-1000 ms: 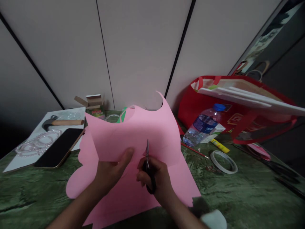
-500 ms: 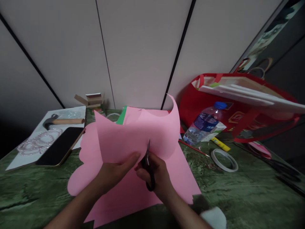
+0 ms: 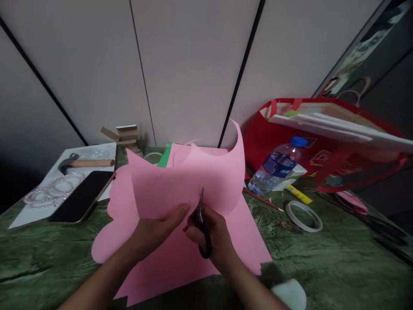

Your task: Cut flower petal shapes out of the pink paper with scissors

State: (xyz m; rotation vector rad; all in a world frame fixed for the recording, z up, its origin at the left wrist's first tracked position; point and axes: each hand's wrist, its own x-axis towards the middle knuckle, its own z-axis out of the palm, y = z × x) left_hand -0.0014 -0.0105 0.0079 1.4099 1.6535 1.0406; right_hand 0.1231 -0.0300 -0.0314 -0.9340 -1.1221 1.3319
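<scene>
Since the curled pink paper sheet [image 3: 167, 189] above flat pink paper [image 3: 167, 275] seems light and easily creased, its near edge is suitably pinched by the left hand [image 3: 155, 234], while black-handled metal scissors [image 3: 200, 223] are gripped by the right hand [image 3: 217, 232].

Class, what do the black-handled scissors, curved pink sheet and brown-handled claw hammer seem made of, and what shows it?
Black-handled scissors: blades look like polished metal, from their silvery gleam; solid black handles, perhaps plastic.
Curved pink sheet: matte paper or thin card, bending without gloss.
Brown-handled claw hammer: dark grey head, probably metal; smooth tan handle, likely wood.
</scene>
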